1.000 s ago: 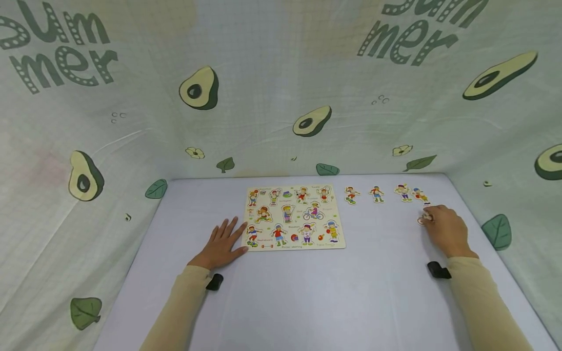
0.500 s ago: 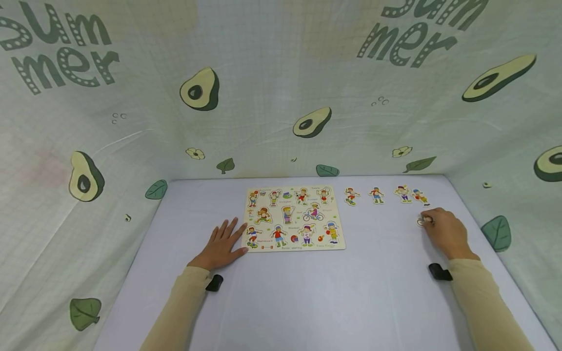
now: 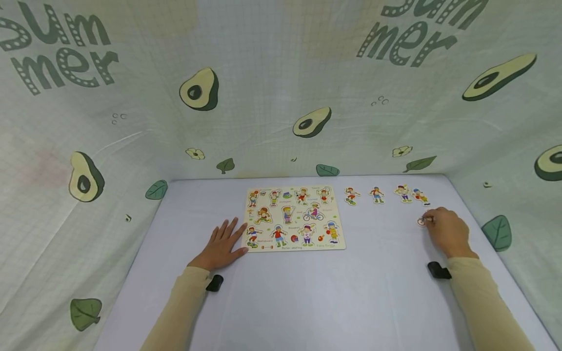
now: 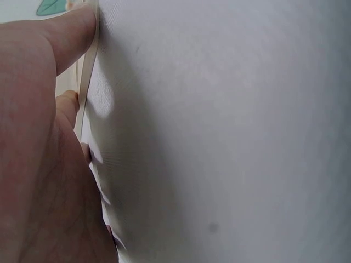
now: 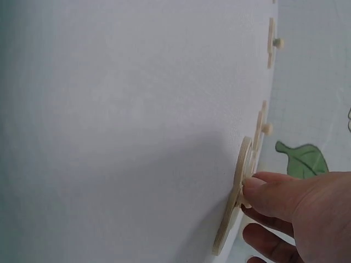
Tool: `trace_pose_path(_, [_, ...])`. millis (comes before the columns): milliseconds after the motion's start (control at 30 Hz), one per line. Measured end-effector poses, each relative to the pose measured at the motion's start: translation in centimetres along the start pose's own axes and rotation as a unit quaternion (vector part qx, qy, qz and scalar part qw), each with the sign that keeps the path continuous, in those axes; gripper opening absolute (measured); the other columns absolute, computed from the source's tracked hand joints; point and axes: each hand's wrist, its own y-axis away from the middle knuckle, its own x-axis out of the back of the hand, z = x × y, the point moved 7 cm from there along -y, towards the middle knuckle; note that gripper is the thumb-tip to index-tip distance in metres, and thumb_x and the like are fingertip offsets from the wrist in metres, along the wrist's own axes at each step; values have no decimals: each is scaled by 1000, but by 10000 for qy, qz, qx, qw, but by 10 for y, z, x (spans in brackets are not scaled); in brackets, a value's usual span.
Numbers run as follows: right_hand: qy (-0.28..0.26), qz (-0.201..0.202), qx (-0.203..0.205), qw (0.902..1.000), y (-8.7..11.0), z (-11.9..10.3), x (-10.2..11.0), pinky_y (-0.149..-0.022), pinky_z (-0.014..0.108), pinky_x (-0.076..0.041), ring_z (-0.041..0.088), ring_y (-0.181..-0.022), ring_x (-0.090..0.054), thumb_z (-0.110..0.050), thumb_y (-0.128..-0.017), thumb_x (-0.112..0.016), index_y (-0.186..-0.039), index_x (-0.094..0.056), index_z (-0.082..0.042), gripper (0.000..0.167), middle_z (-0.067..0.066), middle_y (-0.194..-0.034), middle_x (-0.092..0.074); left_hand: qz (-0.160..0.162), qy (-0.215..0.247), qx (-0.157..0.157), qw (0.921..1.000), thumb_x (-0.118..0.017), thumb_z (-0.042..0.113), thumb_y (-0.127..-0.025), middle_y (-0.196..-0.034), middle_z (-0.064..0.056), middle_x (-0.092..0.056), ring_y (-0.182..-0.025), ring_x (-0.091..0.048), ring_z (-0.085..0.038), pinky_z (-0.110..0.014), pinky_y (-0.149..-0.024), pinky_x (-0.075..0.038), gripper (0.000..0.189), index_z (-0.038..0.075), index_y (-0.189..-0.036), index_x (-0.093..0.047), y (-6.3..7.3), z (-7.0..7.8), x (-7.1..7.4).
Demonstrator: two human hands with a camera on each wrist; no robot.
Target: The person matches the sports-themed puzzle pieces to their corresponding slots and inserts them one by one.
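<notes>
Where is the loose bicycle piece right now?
In the head view, the bicycle piece is at the right, pinched by the right hand, just below the row's rightmost piece and well right of the puzzle board.

White table [image 3: 316, 292], pale puzzle board [image 3: 273, 222] lying near its far edge, four loose figure pieces [image 3: 376, 195] rowed to the right, two close together

The cloth backdrop [image 3: 259, 146] read "Summer" twice, far left and far right. The puzzle board [image 3: 275, 214] read "Skateboard" and "Roller-skating" along its near side, a printed shirt [image 3: 307, 235] "S"; remaining labels were unclear.
</notes>
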Motion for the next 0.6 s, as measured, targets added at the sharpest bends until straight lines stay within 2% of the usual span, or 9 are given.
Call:
trace_pose_path(433, [71, -52, 111, 9999, -5, -4, -1, -69, 62, -52, 54, -93, -65, 4, -91, -75, -103, -75, 9, 12, 32, -99, -69, -15, -13, 55, 10000, -59, 46, -107, -177, -21, -11, -162, -2, -48, -67, -129, -3, 77, 12, -169, -28, -1, -1, -1])
trace_pose_path(600, [-32, 4, 418, 9991, -5, -23, -5, -69, 63, -52, 54, -93, -65, 3, -90, -77, -103, -76, 8, 14, 30, -100, -71, 31, 24, 10, 10000, -59, 47, -106, -176, -21, -11, -162, -2, -48, -67, -128, -3, 78, 12, -168, -28, -2, -2, -1])
